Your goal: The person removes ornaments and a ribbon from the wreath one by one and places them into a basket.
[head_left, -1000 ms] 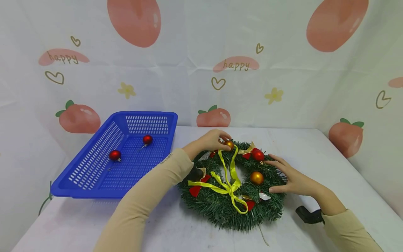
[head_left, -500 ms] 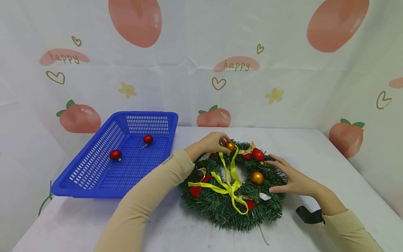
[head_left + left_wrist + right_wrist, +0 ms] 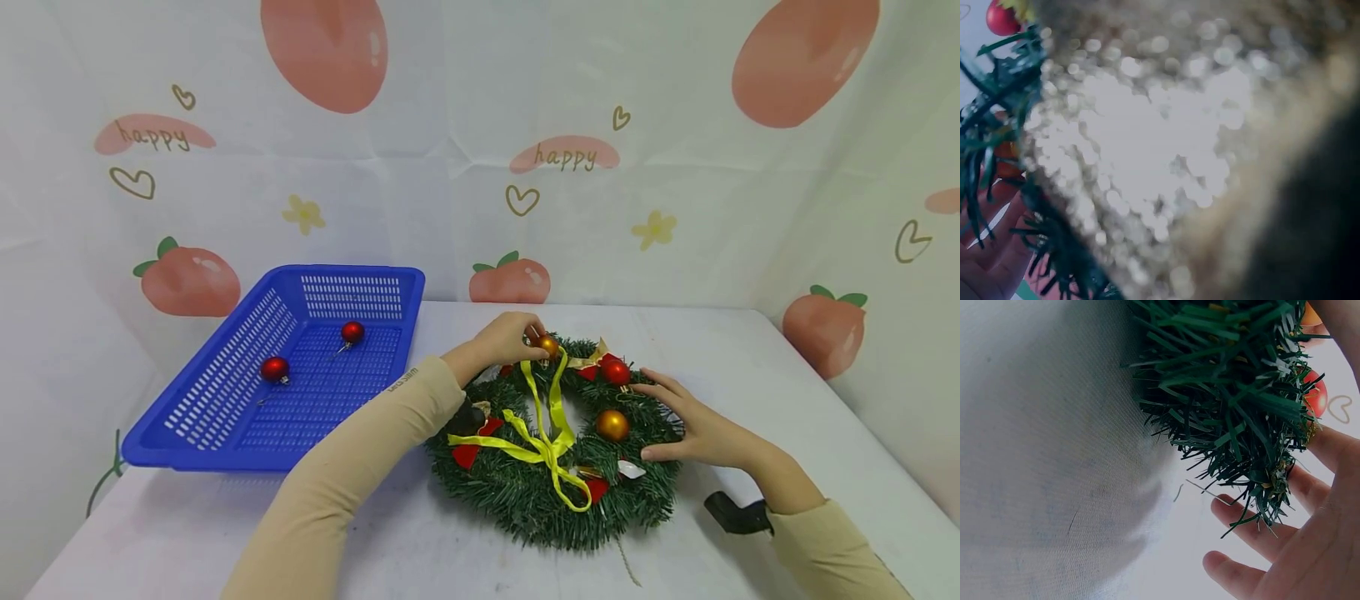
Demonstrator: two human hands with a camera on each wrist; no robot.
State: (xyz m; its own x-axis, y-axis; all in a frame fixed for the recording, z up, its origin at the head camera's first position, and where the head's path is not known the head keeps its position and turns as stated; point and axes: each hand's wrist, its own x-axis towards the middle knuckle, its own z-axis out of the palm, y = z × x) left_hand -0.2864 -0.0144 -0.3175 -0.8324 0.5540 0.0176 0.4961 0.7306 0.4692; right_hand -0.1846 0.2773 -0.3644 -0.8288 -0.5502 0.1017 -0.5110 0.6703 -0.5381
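Observation:
A green tinsel wreath lies on the table, dressed with a yellow ribbon tied in a bow and red-and-gold bows. At its far side my left hand holds a gold bauble between thumb and fingers. Tinsel and a blurred glittery bow hide most of that grip in the left wrist view. My right hand rests at the wreath's right edge with fingers spread, a fingertip close to a red bauble. Another gold bauble sits on the wreath's right side.
Left of the wreath stands a blue slotted plastic basket with two red baubles inside, one nearer and one farther. A white printed cloth hangs behind the table. Black wrist-camera mounts stick out by the sleeves.
My left hand and the gold bauble have shifted very slightly right, dipping and rising a little. The right hand stays at the wreath's edge.

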